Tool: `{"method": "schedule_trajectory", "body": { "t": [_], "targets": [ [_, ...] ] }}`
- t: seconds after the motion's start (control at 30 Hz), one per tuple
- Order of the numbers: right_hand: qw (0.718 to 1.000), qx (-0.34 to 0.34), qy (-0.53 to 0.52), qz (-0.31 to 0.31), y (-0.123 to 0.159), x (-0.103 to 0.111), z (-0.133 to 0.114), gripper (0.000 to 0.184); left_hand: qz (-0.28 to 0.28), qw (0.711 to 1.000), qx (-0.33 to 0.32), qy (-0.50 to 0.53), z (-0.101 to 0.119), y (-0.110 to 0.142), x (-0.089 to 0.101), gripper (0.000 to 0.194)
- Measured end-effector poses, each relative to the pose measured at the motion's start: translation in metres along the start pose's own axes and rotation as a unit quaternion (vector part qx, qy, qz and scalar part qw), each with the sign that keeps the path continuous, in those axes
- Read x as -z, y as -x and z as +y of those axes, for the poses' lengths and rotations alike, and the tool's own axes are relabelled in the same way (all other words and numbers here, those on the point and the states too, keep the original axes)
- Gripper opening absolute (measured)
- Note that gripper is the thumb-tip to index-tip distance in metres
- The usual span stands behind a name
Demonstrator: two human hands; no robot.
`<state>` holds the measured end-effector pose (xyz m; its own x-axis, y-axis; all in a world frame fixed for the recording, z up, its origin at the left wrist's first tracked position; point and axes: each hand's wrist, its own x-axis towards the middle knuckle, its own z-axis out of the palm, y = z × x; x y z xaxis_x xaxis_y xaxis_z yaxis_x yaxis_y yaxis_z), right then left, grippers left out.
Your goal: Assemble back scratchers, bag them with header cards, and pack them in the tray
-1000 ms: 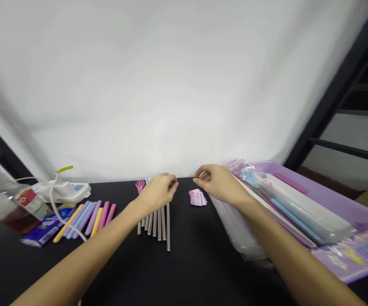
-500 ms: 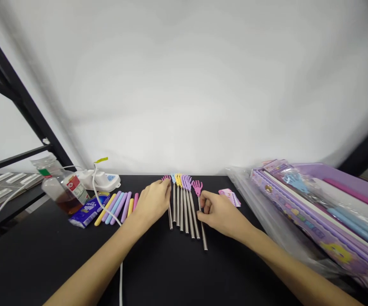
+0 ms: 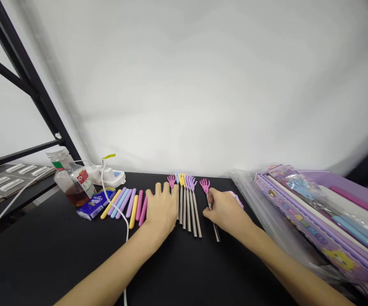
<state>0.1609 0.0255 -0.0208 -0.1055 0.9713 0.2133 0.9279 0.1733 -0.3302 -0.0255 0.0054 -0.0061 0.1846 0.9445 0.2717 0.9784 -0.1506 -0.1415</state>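
Observation:
Several metal back scratchers with small coloured hand-shaped heads lie side by side on the black table. My left hand rests flat on their left edge, fingers stretched out. My right hand pinches one pink-headed scratcher, which lies a little apart to the right of the row. Small pink cards peek out just behind my right hand.
Several pastel sleeves lie left of the row. A bottle, a blue packet, a white power strip and its cable are at the left. A purple bin with packaged goods and clear bags fills the right.
The view swung left. My left hand flattened onto the left edge of the scratcher row. My right hand came from near the pink cards and took hold of the pink-headed scratcher, drawing it rightward.

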Motion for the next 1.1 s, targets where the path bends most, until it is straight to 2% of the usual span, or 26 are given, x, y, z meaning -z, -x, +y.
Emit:
{"method": "schedule_trajectory", "body": {
  "t": [0.07,0.17,0.27,0.33,0.4,0.57,0.63,0.7,0.77,0.83,0.93,0.97,1.03,1.1],
  "targets": [
    [1.000,-0.007,-0.016,0.002,0.001,0.002,-0.001,0.017,-0.007,1.000,0.024,-0.011,-0.002,0.002,0.001,0.050],
    [0.997,-0.010,-0.074,-0.001,0.001,0.010,-0.001,0.015,-0.037,0.998,0.054,-0.007,-0.005,0.002,0.003,0.045],
    [0.979,-0.031,-0.199,-0.041,0.001,0.024,0.000,0.016,-0.064,0.997,0.048,0.000,-0.008,-0.001,0.005,0.042],
    [0.941,-0.063,-0.323,-0.081,0.001,0.035,0.000,0.019,-0.066,0.998,0.020,-0.001,-0.012,-0.004,0.006,0.047],
    [0.892,-0.087,-0.434,-0.091,0.002,0.044,-0.001,0.025,-0.064,0.998,0.001,0.003,-0.017,-0.006,0.007,0.054],
    [0.793,-0.091,-0.599,-0.073,0.009,0.057,0.004,0.048,-0.094,0.994,0.042,0.043,-0.029,-0.013,0.008,0.046],
    [0.760,-0.078,-0.642,-0.066,0.012,0.059,0.008,0.053,-0.065,0.994,0.039,0.075,-0.031,-0.016,0.007,0.044],
    [0.740,-0.068,-0.667,-0.056,0.015,0.059,0.012,0.056,0.014,0.992,0.003,0.127,-0.030,-0.020,0.004,0.042],
    [0.724,-0.068,-0.684,-0.049,0.017,0.061,0.018,0.059,0.107,0.974,-0.057,0.191,-0.026,-0.021,0.000,0.040],
    [0.705,-0.082,-0.703,-0.032,0.018,0.063,0.024,0.055,0.171,0.947,-0.122,0.245,-0.020,-0.021,-0.003,0.039],
    [0.668,-0.112,-0.735,-0.012,0.016,0.066,0.035,0.022,0.202,0.922,-0.196,0.268,-0.008,-0.016,-0.004,0.036],
    [0.655,-0.120,-0.746,-0.012,0.015,0.068,0.039,0.017,0.204,0.918,-0.213,0.265,-0.005,-0.014,-0.005,0.034],
    [0.638,-0.127,-0.760,-0.007,0.014,0.069,0.044,0.034,0.206,0.913,-0.237,0.260,0.000,-0.011,-0.005,0.030],
    [0.639,-0.126,-0.759,0.003,0.014,0.069,0.046,0.045,0.203,0.910,-0.251,0.260,0.003,-0.009,-0.006,0.027]
  ]
}}
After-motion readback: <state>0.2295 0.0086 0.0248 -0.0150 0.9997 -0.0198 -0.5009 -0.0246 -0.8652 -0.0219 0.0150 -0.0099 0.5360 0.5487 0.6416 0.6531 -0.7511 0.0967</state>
